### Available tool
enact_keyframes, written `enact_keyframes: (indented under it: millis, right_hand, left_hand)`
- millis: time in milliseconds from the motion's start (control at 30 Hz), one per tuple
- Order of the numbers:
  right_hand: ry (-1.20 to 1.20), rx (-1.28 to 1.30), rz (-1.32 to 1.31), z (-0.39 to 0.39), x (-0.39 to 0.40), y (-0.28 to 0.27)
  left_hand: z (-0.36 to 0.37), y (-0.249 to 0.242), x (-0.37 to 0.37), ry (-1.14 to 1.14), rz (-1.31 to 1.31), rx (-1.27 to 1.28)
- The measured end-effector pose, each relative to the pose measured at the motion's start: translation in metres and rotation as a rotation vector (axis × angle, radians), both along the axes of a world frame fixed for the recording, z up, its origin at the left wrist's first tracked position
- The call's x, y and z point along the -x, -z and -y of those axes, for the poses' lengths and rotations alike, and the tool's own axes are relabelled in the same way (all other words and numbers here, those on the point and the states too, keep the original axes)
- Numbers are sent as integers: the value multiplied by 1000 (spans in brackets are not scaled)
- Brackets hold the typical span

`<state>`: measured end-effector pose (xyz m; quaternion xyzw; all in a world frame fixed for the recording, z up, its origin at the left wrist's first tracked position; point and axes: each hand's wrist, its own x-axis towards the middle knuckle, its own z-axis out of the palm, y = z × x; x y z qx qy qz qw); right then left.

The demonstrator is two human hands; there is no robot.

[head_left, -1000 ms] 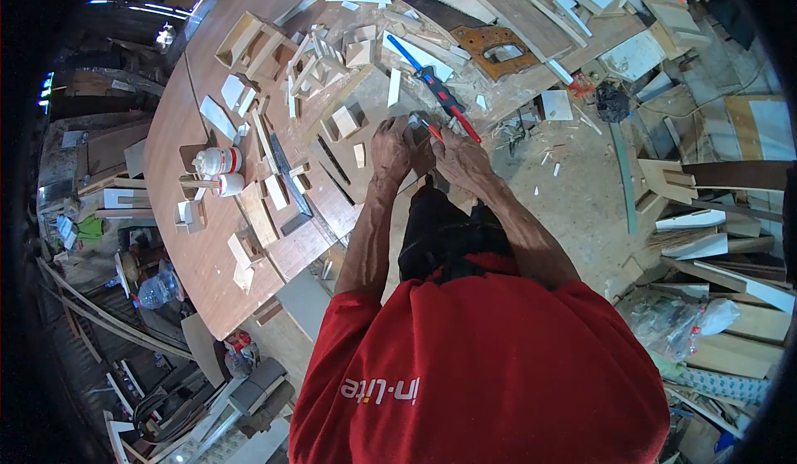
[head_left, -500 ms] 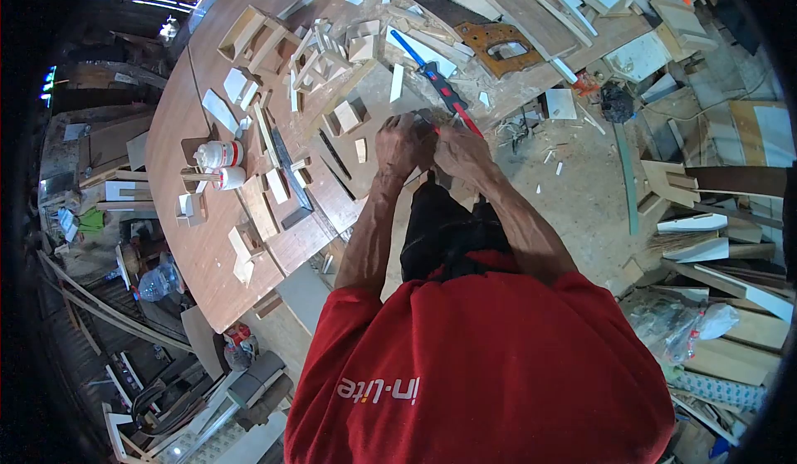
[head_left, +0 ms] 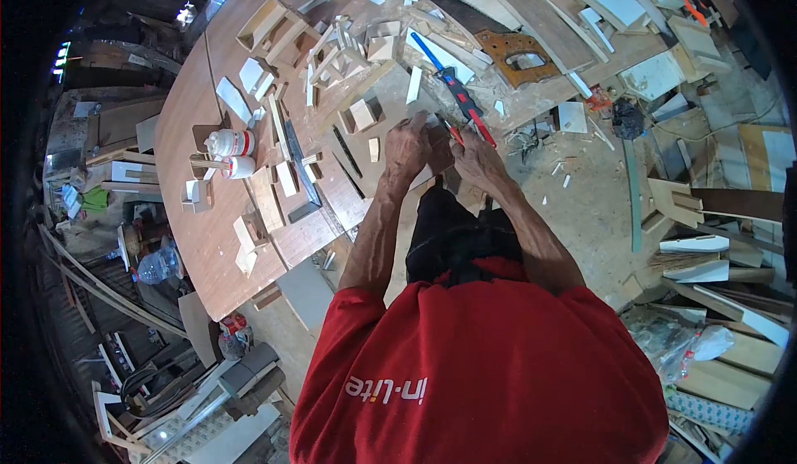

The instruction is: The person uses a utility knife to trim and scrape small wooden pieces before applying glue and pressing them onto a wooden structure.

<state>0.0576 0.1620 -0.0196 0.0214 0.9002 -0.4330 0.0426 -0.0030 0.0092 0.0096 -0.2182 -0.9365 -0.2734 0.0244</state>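
My left hand (head_left: 408, 145) is closed at the near edge of the workbench (head_left: 217, 256), its fingers bent around something I cannot make out. Just right of it, my right hand (head_left: 476, 158) grips a thin red tool (head_left: 456, 135) that points up and left toward the left hand. A blue and red hand saw (head_left: 458, 92) lies right above the right hand. Left of my left hand are a small wood block (head_left: 374, 149) and dark narrow strips (head_left: 347, 152).
A wooden-handled saw (head_left: 516, 57) lies at the back. White bottles (head_left: 230, 144) stand on the left of the bench. Wood offcuts (head_left: 363, 114) are scattered about. More boards (head_left: 706, 245) are piled on the right, and a plastic jug (head_left: 158, 265) is at the lower left.
The view has shifted slightly, so the bench items appear further right. My right hand has moved a little away from the left, and the red tool now shows between them.
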Motion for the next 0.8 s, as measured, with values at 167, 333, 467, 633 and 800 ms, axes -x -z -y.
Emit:
enact_keyframes:
  millis: [167, 333, 467, 633, 800]
  right_hand:
    - [-42, -6, -63, 2, -1, 4]
    - [-33, -30, -100, 1, -1, 9]
    - [-46, -36, -104, 0, -3, 3]
    - [-32, -25, -73, 0, -3, -9]
    - [-27, -22, -19, -2, -5, -23]
  left_hand:
    - [0, 0, 0, 17, -61, -29]
    - [-2, -2, 2, 54, -70, -110]
    - [3, 4, 6, 41, 50, -26]
    - [1, 6, 6, 77, 3, -10]
    - [1, 2, 4, 88, -59, 73]
